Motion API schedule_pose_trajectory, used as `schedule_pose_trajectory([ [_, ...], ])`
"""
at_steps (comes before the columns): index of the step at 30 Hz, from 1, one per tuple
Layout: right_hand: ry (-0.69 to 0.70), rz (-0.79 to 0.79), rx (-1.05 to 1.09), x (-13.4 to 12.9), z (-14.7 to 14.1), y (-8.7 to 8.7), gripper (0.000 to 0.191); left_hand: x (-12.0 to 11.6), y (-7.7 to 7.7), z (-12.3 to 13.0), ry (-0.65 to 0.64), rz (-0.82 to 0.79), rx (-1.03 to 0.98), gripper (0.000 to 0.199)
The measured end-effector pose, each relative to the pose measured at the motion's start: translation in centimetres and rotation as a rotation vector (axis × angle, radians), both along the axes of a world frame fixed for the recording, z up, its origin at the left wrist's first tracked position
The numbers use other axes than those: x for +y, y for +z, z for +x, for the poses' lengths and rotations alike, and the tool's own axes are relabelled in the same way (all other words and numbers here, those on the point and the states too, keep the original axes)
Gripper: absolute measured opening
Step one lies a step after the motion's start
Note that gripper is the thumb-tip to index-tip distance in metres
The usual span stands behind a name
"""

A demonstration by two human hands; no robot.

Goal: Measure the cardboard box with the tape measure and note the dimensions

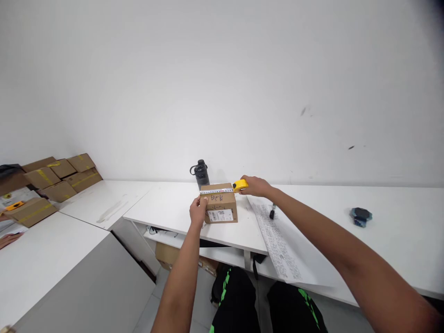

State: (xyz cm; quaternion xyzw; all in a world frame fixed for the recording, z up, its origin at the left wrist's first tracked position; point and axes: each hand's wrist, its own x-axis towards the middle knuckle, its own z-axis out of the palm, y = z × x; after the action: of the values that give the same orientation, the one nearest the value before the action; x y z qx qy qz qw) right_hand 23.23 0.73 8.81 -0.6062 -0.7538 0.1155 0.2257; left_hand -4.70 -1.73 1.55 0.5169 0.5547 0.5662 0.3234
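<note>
A small cardboard box (225, 200) stands on the white table, with black handwriting on top and a white label on its near side. My left hand (198, 211) grips its left side, the thumb on the top edge. In my right hand (257, 186) is a yellow tape measure (240, 185), held at the box's right edge. Its pulled-out blade (217, 190) lies across the box top from right to left. Whether my left fingers also touch the blade's end cannot be made out.
Behind the box stands a dark water bottle (201, 174). A large handwritten sheet (277, 240) hangs over the table's front edge, with a black marker (272, 213) on it. Right lies a small dark object (361, 216). Stacked boxes (62, 187) and another person's hand (10, 239) are far left.
</note>
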Motion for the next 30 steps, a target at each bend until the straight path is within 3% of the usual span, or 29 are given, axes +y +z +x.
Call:
schedule_pose_trajectory([
  [4,0.098,-0.025,-0.01,0.9,0.9,2.4,0.035,-1.2,-0.6,2.3,0.006,0.046,0.018,0.045],
  [7,0.121,-0.025,-0.006,0.6,-0.5,3.1,0.04,-1.3,-0.4,4.6,-0.015,0.006,0.037,0.048],
  [11,0.115,0.006,-0.015,0.1,-5.0,2.0,0.053,-1.3,0.4,6.6,0.023,-0.076,0.11,0.049],
  [16,0.095,0.096,0.226,0.1,-8.4,-0.8,0.075,-1.2,1.0,6.6,0.043,-0.141,0.155,0.051],
  [19,0.0,0.132,0.381,0.3,-8.3,-1.7,0.072,-0.7,1.4,6.1,0.037,-0.158,0.179,0.056],
  [24,-0.338,0.194,0.417,0.8,-6.9,-1.5,0.071,-0.3,1.1,4.8,-0.055,-0.178,0.196,0.087],
  [27,-0.341,0.194,0.305,0.9,-5.7,-1.3,0.07,-1.1,0.4,4.4,-0.216,-0.111,0.153,0.089],
  [30,-0.254,0.222,0.202,0.6,-5.1,-1.3,0.065,-0.9,1.0,4.4,-0.169,-0.066,0.229,0.085],
])
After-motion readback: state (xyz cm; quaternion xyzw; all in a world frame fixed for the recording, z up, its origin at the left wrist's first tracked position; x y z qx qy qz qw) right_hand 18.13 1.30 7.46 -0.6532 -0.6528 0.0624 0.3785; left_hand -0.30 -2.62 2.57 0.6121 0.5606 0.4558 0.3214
